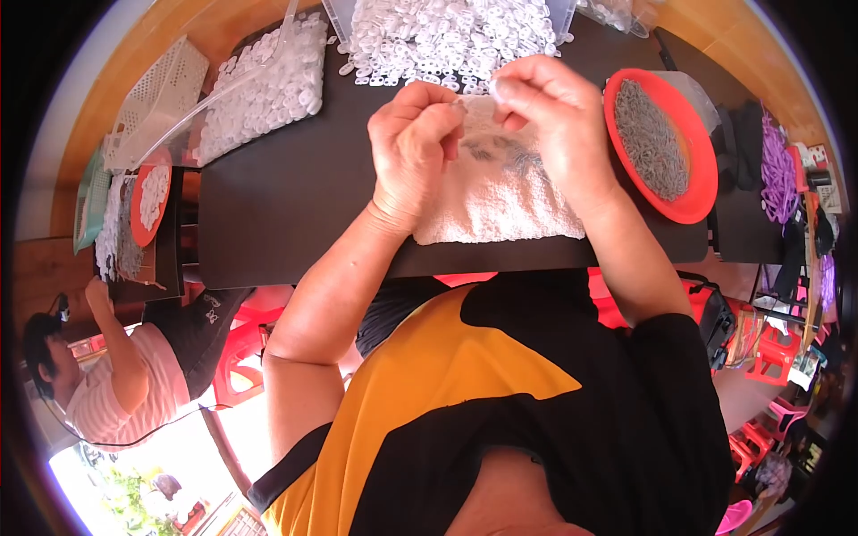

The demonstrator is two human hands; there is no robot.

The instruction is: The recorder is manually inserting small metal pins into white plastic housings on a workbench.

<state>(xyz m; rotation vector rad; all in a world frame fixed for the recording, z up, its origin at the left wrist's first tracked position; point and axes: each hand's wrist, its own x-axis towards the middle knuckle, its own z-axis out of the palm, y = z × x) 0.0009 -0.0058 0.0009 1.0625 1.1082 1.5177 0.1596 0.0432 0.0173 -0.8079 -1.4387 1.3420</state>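
Note:
Above a pale towel (500,210) my two hands face each other, a small gap between their fingertips. My left hand (411,147) is closed in a pinch; what it grips is too small to make out. Between thumb and forefinger of my right hand (563,116) is a small white plastic piece (495,88), mostly covered by the fingers. Several thin grey metal pieces (521,161) lie loose on the towel below. Just beyond my hands, small white plastic pieces with holes (447,40) are heaped in and spilling from a clear bin.
A red bowl (702,161) of grey metal pieces stands to the right. At the left lies a clear bag (268,94) of white pieces, near a white perforated basket (161,94). Another person (125,375) sits at the far left by a smaller red bowl (143,223).

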